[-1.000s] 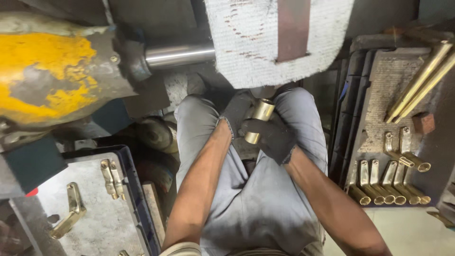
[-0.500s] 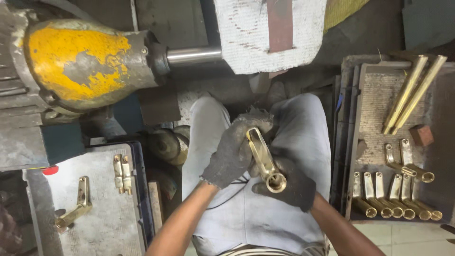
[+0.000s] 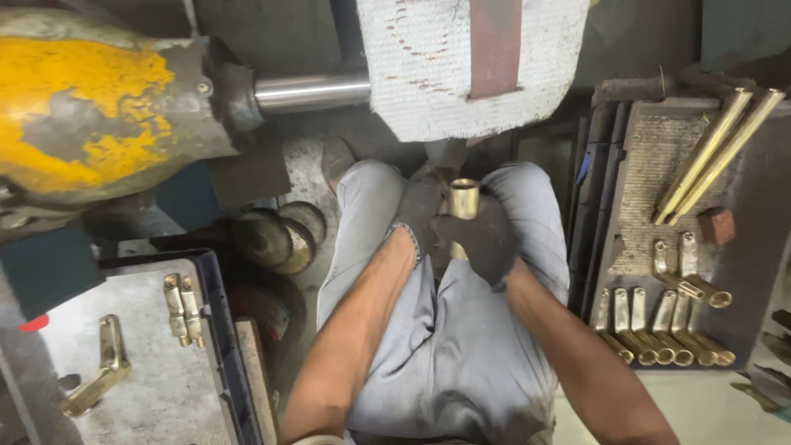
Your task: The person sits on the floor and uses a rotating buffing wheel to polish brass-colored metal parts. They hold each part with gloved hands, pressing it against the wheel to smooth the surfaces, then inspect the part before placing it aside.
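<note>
Both gloved hands, left hand (image 3: 418, 216) and right hand (image 3: 486, 239), have fingers closed around the short cylindrical brass tube fitting (image 3: 463, 200), held over the lap below the white cloth buffing wheel (image 3: 428, 66). A firm two-handed grip seems advisable.

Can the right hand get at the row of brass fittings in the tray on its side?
Probably yes: nothing stands between the right hand and the brass fittings, but it is gripping the brass tube.

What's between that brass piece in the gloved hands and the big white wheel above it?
In the head view, nothing solid: only a short dark gap separates the brass piece, gripped by both hands, from the white wheel.
</note>
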